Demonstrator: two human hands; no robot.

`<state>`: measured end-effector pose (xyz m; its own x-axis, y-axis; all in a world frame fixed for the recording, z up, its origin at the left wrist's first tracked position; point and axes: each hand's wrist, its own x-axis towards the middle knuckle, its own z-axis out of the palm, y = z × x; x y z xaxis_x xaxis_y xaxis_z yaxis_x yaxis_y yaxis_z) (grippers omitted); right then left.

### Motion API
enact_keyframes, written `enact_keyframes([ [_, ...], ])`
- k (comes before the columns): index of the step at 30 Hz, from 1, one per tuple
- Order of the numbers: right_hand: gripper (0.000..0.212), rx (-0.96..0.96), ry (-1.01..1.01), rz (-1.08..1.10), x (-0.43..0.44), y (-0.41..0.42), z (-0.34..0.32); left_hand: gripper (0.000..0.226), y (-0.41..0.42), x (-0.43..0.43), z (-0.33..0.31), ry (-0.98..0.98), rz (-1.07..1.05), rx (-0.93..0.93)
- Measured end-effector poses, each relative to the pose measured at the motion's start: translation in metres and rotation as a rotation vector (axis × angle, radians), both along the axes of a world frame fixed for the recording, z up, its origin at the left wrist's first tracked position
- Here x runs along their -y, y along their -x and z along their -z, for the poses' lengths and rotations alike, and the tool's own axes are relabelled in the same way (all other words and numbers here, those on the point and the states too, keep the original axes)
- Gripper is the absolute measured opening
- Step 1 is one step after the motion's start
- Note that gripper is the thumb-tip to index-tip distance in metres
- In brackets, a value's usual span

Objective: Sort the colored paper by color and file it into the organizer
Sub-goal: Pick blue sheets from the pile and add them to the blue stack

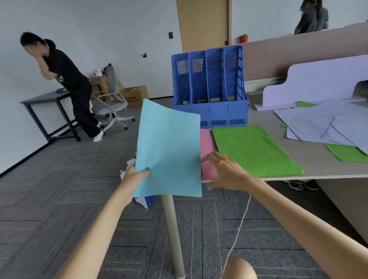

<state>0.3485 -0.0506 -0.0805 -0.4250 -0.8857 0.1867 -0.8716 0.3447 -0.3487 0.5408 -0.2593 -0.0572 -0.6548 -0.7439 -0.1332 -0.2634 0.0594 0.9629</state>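
Left hand (136, 175) has the light blue paper (168, 148) pinched at its lower left edge, thumb laid flat across the front, fingers hidden behind the sheet. The sheet stands up and away from that pinch, tilted, its top corner leaning left and its upper edge bowing slightly. It hangs in the air just off the table's (319, 171) near left corner.

Right hand (224, 171) sits just beside the sheet's right edge, fingers spread and loosely curved, gripping nothing. Its thumb is down by the sheet's lower right corner. The fingertips hover over the pink paper (207, 146), and I cannot tell whether they touch it.

That pink paper lies flat on the table right under the right hand, partly hidden behind the blue sheet. Touching its far side, just right of the fingers, lies the green paper (255, 151), flat and angled, one corner reaching the table edge.

Beyond both hands, straight past the top of the held sheet, stands the blue organizer (210, 89), upright, four slots facing this way. Well off to the right of the right hand, lavender sheets (330, 122) lie fanned over another green sheet (348, 153).

Below the hands, a table leg (172, 234) and a white cord (239, 227) run down to the carpet.
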Motion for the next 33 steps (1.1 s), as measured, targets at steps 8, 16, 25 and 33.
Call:
enact_keyframes([
  [8,0.056,-0.186,-0.013,0.100,0.006,-0.006,-0.001,0.014,-0.028,0.016,0.002,0.022,-0.009,-0.033],
  [16,0.042,-0.360,0.024,0.152,0.003,-0.010,-0.012,0.017,-0.031,0.021,0.008,-0.031,-0.018,-0.060],
  [25,0.028,-0.200,0.048,0.438,-0.015,0.014,-0.012,0.029,-0.017,0.021,0.005,-0.144,0.093,-0.113],
  [33,0.019,-0.096,0.373,0.612,-0.034,0.040,-0.025,0.029,0.028,0.001,-0.002,-0.192,0.145,-0.055],
])
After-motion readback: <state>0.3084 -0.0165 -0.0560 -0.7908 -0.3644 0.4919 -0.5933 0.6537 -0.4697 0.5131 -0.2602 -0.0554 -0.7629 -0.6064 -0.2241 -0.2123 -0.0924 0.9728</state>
